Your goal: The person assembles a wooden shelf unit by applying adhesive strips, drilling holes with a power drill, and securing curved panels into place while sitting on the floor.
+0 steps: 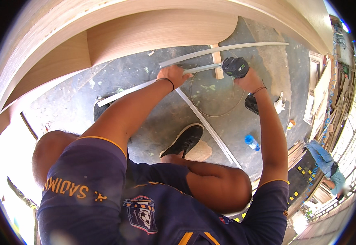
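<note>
A blue plastic bottle (pixel 251 142) is lying on the grey concrete floor (pixel 145 77), near a long pale strip (pixel 210 130) running across it — a thin wire loop (pixel 216 96) is resting beside that. Large curved wooden panels (pixel 153 28) are standing at the top — framed boards (pixel 319 94) are leaning at the right.

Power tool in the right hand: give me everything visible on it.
The power tool is a compact handheld unit with a black body and small green accents, plastic by the look. The right hand grips it from below, so its lower part is hidden. Its front end points left, meeting the pale metal strip that the left hand presses down, beside a short wood block. Bit and type cannot be made out. It sits above the concrete floor.
</note>
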The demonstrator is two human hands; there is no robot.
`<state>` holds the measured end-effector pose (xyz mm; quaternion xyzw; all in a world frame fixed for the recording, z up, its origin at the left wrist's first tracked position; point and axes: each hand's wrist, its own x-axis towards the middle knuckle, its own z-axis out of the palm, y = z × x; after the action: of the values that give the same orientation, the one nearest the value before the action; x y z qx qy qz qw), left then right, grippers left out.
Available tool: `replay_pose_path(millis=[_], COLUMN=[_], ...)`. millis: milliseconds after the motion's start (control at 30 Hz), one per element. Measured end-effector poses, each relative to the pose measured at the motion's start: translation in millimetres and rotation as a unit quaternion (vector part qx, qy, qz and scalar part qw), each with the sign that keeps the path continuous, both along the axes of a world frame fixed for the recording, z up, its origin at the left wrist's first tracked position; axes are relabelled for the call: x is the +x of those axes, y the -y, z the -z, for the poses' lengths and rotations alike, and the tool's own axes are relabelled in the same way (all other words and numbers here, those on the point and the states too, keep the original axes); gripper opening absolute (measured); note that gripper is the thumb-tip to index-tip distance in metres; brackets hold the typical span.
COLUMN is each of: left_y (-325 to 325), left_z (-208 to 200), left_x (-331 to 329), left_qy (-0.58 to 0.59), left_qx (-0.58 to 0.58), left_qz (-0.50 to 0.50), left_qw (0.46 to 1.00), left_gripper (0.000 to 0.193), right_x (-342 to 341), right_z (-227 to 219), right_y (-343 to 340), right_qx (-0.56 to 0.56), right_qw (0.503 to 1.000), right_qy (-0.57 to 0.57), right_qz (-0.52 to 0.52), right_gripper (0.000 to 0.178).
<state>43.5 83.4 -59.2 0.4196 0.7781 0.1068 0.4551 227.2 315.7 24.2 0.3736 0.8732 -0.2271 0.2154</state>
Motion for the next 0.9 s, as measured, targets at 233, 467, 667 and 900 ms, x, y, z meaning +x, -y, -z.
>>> replay_pose_path(millis=[233, 467, 667, 900], left_y=[2, -2, -3, 1], left_z=[6, 2, 3, 9], left_x=[3, 7, 11, 15], left_qy=[-0.026, -0.046, -0.072, -0.091], left_qx=[0.014, 0.002, -0.001, -0.002], left_qz=[-0.008, -0.002, 0.000, -0.003], left_qw=[1.000, 0.999, 0.997, 0.996], left_gripper=[0.059, 0.061, 0.062, 0.063], right_x=[-5, 9, 19, 6], right_z=[-24, -15, -6, -6], right_y=[20, 20, 6, 17], right_qx=[-0.048, 0.046, -0.130, -0.060], right_qw=[0.996, 0.989, 0.977, 0.990], right_qy=[-0.057, -0.071, -0.065, -0.034], right_qz=[0.053, 0.119, 0.156, 0.120], right_gripper=[0.038, 0.032, 0.024, 0.026])
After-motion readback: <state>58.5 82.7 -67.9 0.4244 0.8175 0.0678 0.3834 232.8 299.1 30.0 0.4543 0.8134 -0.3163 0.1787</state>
